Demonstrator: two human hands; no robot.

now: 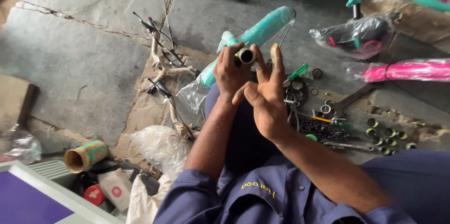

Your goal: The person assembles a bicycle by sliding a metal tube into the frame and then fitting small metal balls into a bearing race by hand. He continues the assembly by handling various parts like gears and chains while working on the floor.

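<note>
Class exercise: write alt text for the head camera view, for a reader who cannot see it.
Seen from above, a person's left hand grips the open end of a teal bicycle frame tube while the right hand works at it. Loose bearing cups, a wrench and plastic-wrapped parts lie on the cracked concrete floor.

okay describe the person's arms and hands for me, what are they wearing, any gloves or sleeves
Both hands are bare: no gloves, rings or watch show on the left hand or the right hand. The forearms are uncovered too. The person wears a blue-purple work shirt with short sleeves ending above the elbows, small buttons and yellow embroidered lettering on a chest pocket flap. The fingertips look smudged, perhaps with grease.
</note>
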